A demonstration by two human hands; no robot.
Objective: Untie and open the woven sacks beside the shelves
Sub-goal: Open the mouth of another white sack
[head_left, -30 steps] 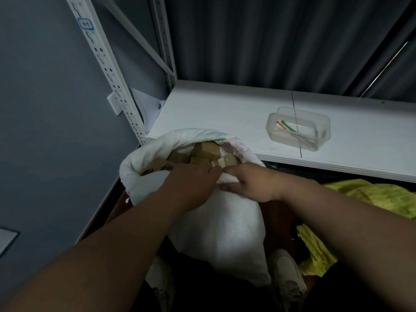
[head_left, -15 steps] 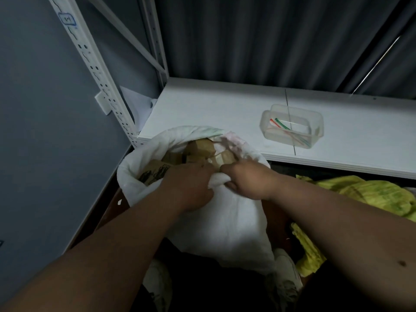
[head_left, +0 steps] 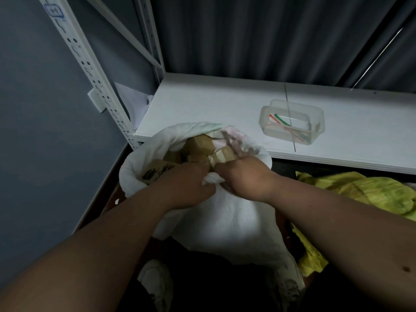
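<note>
A white woven sack (head_left: 227,221) stands on the floor against the shelf, its mouth open and rolled back. Several brown cardboard boxes (head_left: 200,145) fill its top. My left hand (head_left: 186,185) and my right hand (head_left: 245,176) sit side by side at the near rim, both gripping a bunched fold of the white fabric between them. My fingertips are hidden in the cloth. A yellow-green woven sack (head_left: 364,194) lies crumpled at the right, under the shelf edge.
A white shelf board (head_left: 202,102) runs behind the sack, holding a clear plastic tub (head_left: 292,122) with coloured ties inside. A perforated white upright (head_left: 90,70) rises at the left beside a grey wall. My white shoes (head_left: 155,282) stand below the sack.
My hands have pulled the near rim of the white sack down and toward me, gathering more fabric between them. The boxes inside show a little more.
</note>
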